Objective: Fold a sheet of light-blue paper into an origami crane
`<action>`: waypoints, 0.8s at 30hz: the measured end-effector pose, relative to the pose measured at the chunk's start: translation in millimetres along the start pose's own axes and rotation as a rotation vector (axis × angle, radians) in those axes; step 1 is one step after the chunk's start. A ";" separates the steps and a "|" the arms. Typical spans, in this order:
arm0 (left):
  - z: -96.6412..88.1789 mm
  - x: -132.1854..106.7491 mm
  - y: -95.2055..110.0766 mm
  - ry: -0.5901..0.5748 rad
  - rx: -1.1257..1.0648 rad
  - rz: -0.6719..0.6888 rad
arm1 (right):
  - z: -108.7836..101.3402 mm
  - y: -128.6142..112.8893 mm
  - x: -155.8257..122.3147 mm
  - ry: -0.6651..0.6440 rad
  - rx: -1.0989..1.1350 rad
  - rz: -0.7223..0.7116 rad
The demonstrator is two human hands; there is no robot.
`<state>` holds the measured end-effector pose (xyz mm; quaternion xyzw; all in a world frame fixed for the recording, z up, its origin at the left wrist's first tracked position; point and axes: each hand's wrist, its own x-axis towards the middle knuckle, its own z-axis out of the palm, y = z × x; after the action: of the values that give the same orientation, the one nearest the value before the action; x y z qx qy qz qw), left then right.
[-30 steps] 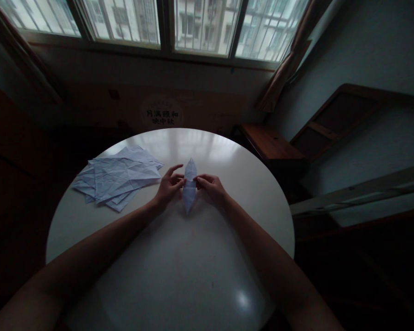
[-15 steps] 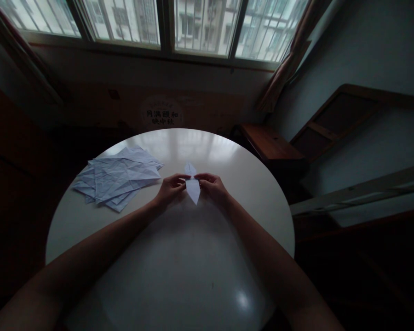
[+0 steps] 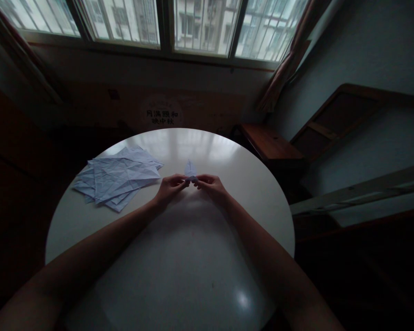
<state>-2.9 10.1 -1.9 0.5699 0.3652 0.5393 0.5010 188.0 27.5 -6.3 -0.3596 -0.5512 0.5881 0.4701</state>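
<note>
A small piece of folded white paper (image 3: 190, 168) is pinched between my two hands above the middle of the round table. Its pointed upper part stands away from me, and its near part is bent under or up at my fingertips, mostly covered by them. My left hand (image 3: 172, 186) grips the left edge with thumb and fingers. From the other side, my right hand (image 3: 210, 185) pinches the right edge, its fingertips almost meeting those of the left.
A stack of creased paper sheets (image 3: 124, 177) lies on the white round table (image 3: 179, 266), left of my hands. Behind the table is a printed cardboard panel (image 3: 200, 108) below barred windows. A wooden bench (image 3: 271, 142) stands at the back right.
The long near point of the folded paper, which hung toward me below my fingers, has been folded out of sight. My fingertips have come closer together.
</note>
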 end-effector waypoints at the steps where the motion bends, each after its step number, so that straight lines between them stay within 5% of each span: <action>1: 0.2 -0.3 0.1 0.000 -0.004 -0.014 | 0.0 0.6 0.5 0.004 0.005 -0.001; 24: 0.7 1.0 -1.5 -0.040 0.060 -0.021 | 2.8 0.1 1.1 -0.031 -0.051 -0.035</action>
<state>-1.9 11.2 -3.1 0.5913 0.3771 0.5116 0.4964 185.0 27.7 -5.9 -0.3525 -0.5793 0.5710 0.4627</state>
